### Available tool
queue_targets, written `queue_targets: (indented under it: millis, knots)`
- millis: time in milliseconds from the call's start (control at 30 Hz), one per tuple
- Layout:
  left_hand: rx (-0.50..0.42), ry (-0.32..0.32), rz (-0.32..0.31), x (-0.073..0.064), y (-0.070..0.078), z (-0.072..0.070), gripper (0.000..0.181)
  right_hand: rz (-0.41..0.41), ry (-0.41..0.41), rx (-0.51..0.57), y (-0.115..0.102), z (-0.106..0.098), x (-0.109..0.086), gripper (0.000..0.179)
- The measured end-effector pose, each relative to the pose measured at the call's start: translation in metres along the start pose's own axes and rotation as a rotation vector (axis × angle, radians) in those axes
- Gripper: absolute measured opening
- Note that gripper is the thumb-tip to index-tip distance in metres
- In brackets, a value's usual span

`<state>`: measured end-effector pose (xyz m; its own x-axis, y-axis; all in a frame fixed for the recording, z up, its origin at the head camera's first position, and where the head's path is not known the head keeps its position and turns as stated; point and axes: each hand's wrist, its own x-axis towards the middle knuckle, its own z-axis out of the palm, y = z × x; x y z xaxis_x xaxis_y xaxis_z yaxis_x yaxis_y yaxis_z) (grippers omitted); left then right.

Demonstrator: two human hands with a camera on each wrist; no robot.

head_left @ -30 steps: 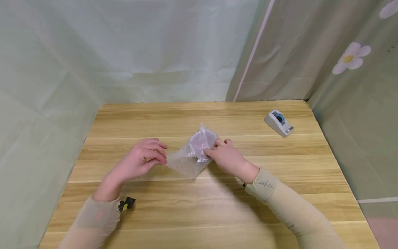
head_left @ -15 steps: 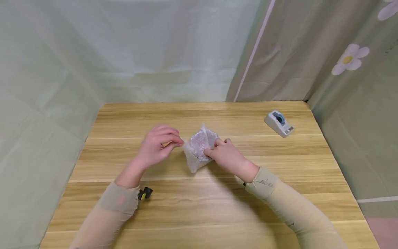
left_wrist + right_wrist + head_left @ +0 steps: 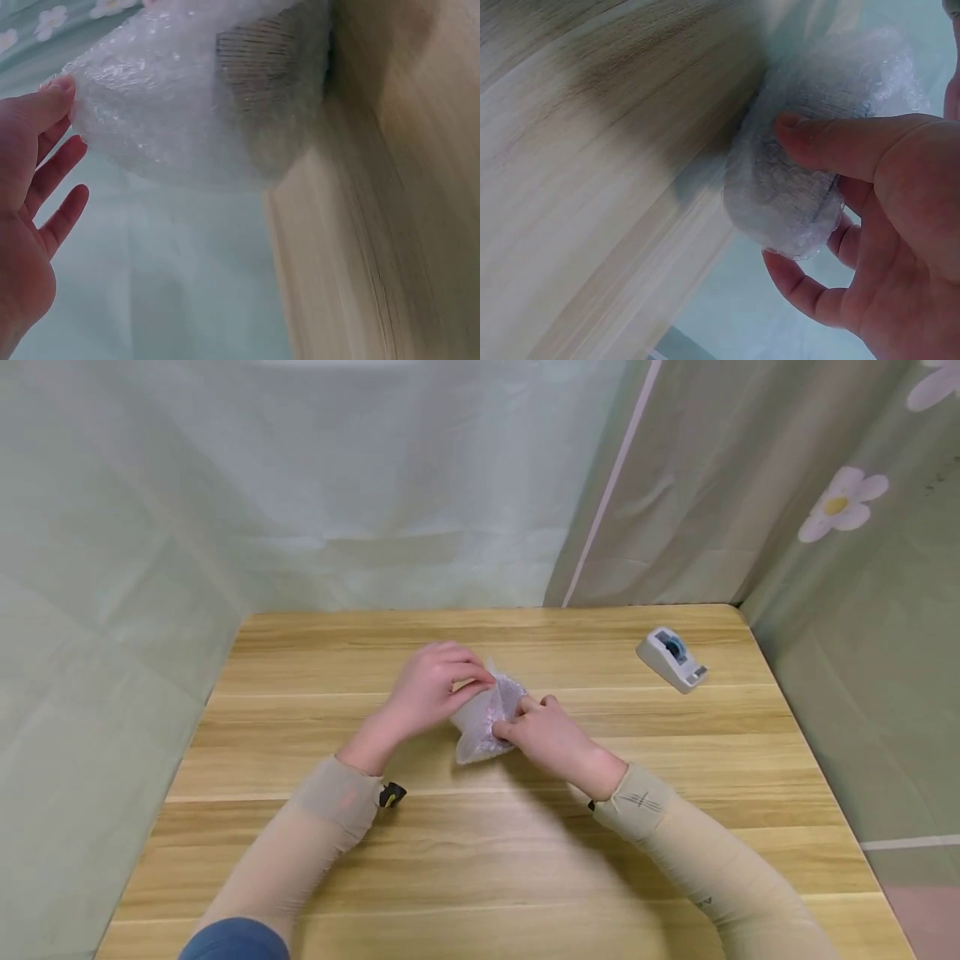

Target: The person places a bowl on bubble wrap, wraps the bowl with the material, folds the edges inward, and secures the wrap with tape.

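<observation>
A sheet of bubble wrap (image 3: 472,722) lies around a squat round object near the middle of the table. In the left wrist view, dark printed lines (image 3: 255,56) show through the wrap on the object's side; its kind stays hidden under the layers. My left hand (image 3: 437,689) pinches a corner of the wrap between thumb and fingertips, pulled over the top of the bundle. On the other side, my right hand (image 3: 551,739) grips the wrapped object (image 3: 780,202), thumb against one face and fingers at its edge.
A white tape dispenser (image 3: 671,658) with a blue core stands at the table's back right. The wood-grain table (image 3: 480,860) ends at a pale green curtain (image 3: 420,485) behind, with more curtain along both sides.
My left hand has moved right and away from me, folding the stretched flap of bubble wrap over the round object. The right hand has kept its place and grip.
</observation>
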<state>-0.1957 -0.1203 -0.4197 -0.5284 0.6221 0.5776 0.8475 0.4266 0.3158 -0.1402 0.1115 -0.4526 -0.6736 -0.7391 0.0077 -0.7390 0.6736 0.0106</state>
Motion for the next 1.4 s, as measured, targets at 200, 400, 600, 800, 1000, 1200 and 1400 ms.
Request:
queue_targets:
  millis: [200,400,600,800,1000,1200,1400]
  knots:
    - [0.045,-0.161,-0.057,0.015,-0.008,0.014,0.008,-0.019,0.02,-0.008,0.001,0.0,-0.001,0.018]
    - [0.047,-0.309,-0.1,0.025,-0.015,0.029,0.008,-0.03,0.042,-0.009,0.003,0.003,-0.002,0.016]
    - [0.085,-0.401,-0.109,0.024,-0.021,0.044,0.009,-0.024,0.026,0.018,0.004,0.005,-0.002,0.019]
    - [0.111,-0.403,-0.075,0.017,-0.025,0.055,0.007,-0.026,0.038,0.048,0.006,0.006,-0.003,0.022]
    - [0.162,-0.44,-0.042,0.019,-0.026,0.062,0.01,-0.033,0.057,0.051,0.009,0.009,-0.004,0.018]
    - [0.197,-0.466,-0.042,0.024,-0.023,0.065,0.019,-0.046,0.081,0.094,0.012,0.014,-0.006,0.018]
    - [0.218,-0.478,-0.048,0.027,-0.022,0.067,0.019,-0.065,0.092,0.134,0.017,0.017,-0.01,0.029]
